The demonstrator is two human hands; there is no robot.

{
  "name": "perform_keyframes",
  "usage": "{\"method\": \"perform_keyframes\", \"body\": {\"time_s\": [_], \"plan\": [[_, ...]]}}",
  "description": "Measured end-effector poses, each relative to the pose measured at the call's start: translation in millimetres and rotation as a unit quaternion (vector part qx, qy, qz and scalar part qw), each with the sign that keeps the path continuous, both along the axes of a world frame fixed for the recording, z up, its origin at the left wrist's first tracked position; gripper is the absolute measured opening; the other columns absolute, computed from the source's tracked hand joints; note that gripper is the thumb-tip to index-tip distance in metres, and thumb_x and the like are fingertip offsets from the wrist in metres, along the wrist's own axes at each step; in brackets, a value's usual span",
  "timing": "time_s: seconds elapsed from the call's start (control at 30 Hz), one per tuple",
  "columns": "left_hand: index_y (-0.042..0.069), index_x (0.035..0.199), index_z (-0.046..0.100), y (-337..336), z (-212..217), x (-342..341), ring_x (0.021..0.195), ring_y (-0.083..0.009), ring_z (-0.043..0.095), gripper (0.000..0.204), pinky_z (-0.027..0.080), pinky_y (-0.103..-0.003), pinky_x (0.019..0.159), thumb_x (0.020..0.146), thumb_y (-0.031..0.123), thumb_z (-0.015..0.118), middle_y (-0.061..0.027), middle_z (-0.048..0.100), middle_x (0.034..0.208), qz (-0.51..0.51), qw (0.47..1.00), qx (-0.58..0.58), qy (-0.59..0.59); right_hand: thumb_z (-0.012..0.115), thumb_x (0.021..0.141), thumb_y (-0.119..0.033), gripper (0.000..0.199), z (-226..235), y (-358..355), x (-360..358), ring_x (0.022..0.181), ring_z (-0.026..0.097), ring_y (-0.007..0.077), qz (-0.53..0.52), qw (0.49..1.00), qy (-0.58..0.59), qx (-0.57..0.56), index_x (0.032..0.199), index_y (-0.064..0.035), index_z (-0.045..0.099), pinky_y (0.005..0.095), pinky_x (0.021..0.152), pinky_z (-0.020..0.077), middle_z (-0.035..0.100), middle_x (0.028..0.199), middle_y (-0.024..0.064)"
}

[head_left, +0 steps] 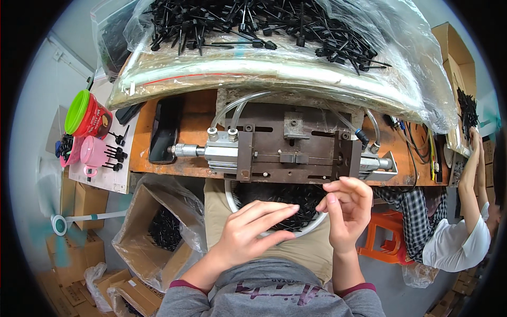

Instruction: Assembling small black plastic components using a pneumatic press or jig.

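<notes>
My left hand point(252, 228) hovers over a white-rimmed basin point(231, 198) in my lap. Its fingers are stretched out, and I see nothing in it. My right hand point(348, 214) is raised by the front right corner of a brown metal fixture point(311, 119). Its fingers are loosely bent, thumb apart from the fingertips, with no held thing visible. Many small black stemmed parts point(298, 208) fill the basin. Across the fixture runs a thin rod through a small centre block point(293, 158). Air cylinders flank it, a left one point(222, 157) and a right one point(374, 162).
Black stemmed parts point(232, 24) are heaped on a plastic-covered surface behind the fixture. A dark phone-like slab point(165, 132) and pink cup point(94, 151) are leftward. A lined carton point(134, 232) stands lower left. Rightward are cables point(417, 140), an orange stool point(381, 232) and another person point(457, 240).
</notes>
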State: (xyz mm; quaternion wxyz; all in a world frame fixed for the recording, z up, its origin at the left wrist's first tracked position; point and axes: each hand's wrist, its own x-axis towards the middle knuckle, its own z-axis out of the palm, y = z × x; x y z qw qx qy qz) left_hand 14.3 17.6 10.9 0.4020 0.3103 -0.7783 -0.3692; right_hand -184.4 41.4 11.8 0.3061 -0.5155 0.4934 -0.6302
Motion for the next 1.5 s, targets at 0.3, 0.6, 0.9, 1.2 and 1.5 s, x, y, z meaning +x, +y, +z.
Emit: {"method": "perform_keyframes", "body": {"time_s": [0.3, 0.6, 0.9, 1.2, 1.5], "plan": [[-0.009, 0.106, 0.064, 35.3, 104.7, -50.4, 0.102, -0.0350, 0.064, 0.053, 0.053, -0.042, 0.083, 0.093, 0.042, 0.062, -0.0300, 0.061, 0.115, -0.338, 0.745, 0.242, 0.522, 0.058, 0.082, 0.014, 0.014, -10.1, 13.4, 11.7, 0.065, 0.062, 0.0126, 0.063, 0.994, 0.094, 0.013, 0.089, 0.0039, 0.065, 0.0225, 0.054, 0.0496, 0.068, 0.092, 0.0151], [-0.012, 0.115, 0.060, -2.2, 51.9, -49.5, 0.109, -0.0380, 0.058, 0.039, 0.045, -0.042, 0.087, 0.093, 0.021, 0.059, -0.0315, 0.056, 0.122, -0.471, 0.669, 0.082, 0.570, 0.063, 0.070, 0.015, 0.020, -3.5, 15.7, 18.7, 0.072, 0.068, 0.0224, 0.061, 0.978, 0.195, -0.031, 0.083, 0.0013, 0.068, 0.0281, 0.062, 0.0535, 0.070, 0.083, 0.0133], [0.004, 0.139, 0.037, 11.1, 44.6, -62.1, 0.125, -0.0327, 0.041, 0.056, 0.028, -0.043, 0.105, 0.091, 0.026, 0.058, -0.0160, 0.039, 0.136, -0.149, 0.906, -0.002, 0.395, 0.066, 0.072, 0.008, 0.017, -10.6, 31.9, 23.5, 0.081, 0.067, 0.0234, 0.108, 0.982, 0.154, 0.026, 0.085, -0.0028, 0.067, 0.0322, 0.069, 0.0534, 0.069, 0.093, 0.0113], [0.029, 0.150, 0.022, -1.5, 40.1, -59.4, 0.143, -0.0331, 0.011, 0.091, 0.005, -0.054, 0.117, 0.076, -0.001, 0.067, 0.0002, 0.002, 0.156, 0.417, 0.761, -0.447, 0.217, 0.065, 0.063, 0.010, 0.021, -7.4, 22.3, 28.5, 0.066, 0.067, 0.0224, 0.077, 0.967, 0.232, -0.079, 0.080, -0.0019, 0.067, 0.0288, 0.056, 0.0488, 0.069, 0.080, 0.0110], [0.029, 0.150, 0.030, -16.7, 39.0, -43.2, 0.146, -0.0378, 0.012, 0.090, 0.007, -0.060, 0.118, 0.076, -0.001, 0.072, -0.0024, 0.000, 0.162, 0.400, 0.711, -0.561, 0.145, 0.064, 0.063, 0.011, 0.022, -4.6, 18.3, 28.9, 0.063, 0.066, 0.0216, 0.092, 0.962, 0.239, -0.091, 0.081, -0.0015, 0.067, 0.0283, 0.054, 0.0480, 0.069, 0.081, 0.0112]]}}
